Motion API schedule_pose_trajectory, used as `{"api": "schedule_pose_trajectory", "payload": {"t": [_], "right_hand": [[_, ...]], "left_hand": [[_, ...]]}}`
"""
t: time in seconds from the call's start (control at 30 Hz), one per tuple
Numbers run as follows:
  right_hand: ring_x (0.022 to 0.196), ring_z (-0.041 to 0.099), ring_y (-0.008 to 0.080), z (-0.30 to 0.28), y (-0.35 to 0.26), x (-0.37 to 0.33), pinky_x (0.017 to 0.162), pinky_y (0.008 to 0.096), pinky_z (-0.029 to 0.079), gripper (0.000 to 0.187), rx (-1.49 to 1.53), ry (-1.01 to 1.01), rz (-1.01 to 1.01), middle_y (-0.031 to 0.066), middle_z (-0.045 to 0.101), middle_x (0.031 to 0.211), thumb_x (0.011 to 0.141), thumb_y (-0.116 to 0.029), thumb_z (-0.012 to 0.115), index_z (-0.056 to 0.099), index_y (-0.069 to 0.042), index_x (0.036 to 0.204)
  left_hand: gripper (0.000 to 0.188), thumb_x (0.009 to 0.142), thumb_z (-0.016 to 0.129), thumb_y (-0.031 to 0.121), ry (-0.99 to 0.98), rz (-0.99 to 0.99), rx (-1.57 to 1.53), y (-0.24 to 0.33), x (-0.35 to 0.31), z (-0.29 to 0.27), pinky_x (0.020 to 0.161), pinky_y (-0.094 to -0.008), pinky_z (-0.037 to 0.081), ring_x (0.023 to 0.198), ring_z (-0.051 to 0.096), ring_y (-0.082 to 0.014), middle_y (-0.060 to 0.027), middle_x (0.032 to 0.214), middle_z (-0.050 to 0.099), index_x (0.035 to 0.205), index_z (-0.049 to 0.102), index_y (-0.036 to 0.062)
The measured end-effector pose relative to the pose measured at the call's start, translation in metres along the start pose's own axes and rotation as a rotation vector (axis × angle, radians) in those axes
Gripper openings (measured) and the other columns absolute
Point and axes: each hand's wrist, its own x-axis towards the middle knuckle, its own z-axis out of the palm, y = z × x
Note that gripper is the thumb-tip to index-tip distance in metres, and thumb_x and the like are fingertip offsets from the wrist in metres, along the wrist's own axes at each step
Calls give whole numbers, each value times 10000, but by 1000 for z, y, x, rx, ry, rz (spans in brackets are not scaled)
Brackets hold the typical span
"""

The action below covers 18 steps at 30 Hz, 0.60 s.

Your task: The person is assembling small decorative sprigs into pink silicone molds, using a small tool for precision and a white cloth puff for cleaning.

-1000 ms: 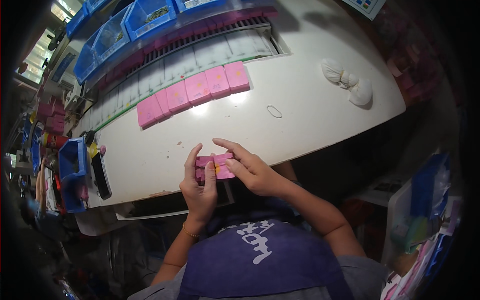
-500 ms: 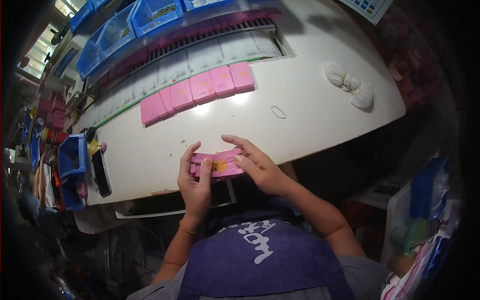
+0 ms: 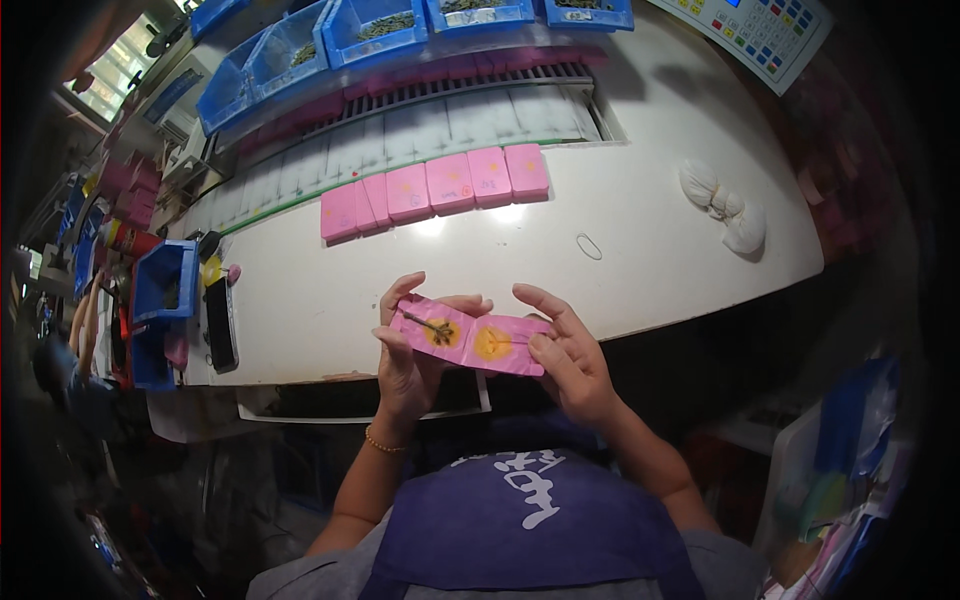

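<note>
Above the table's near edge, a pink rubber mold lies spread open with its two halves side by side. Both halves carry a round yellow stain. In the left half rests a dark, thin-stemmed piece with a branched head; the right half shows a matching hollow. My left hand holds the mold's left end, thumb at the near side and fingers behind. The right end is pinched by my right hand, its thumb on top and its index finger stretched away.
Farther back stands a row of pink molds before a recessed grille. Blue bins hold small dark pieces. A rubber band and a tied white cloth bundle lie right; a phone lies left.
The mold has opened out flatter and turned, so both inner faces now show, with the dark piece in plain sight. My left thumb has moved off its face to the left edge.
</note>
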Motion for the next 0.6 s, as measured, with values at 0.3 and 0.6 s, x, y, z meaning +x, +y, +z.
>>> {"api": "schedule_pose_trajectory", "payload": {"t": [0.3,0.6], "right_hand": [[1192,498,139,20,10,-14,1028,295,394,506,-199,-55,-147,125,454,1342,1039,-66,421,212,11,1493],[1102,565,231,21,7,-22,980,344,450,679,-563,-186,-222,174,497,1279,966,-114,614,212,41,1491]], "left_hand": [[935,871,244,811,129,-102,-630,13,10,33,842,-432,512,794,567,-216,-91,807,541,1452,306,80],[897,943,206,759,191,-321,-545,25,12,34,490,-365,470,491,491,-202,-81,600,484,1382,405,2]]}}
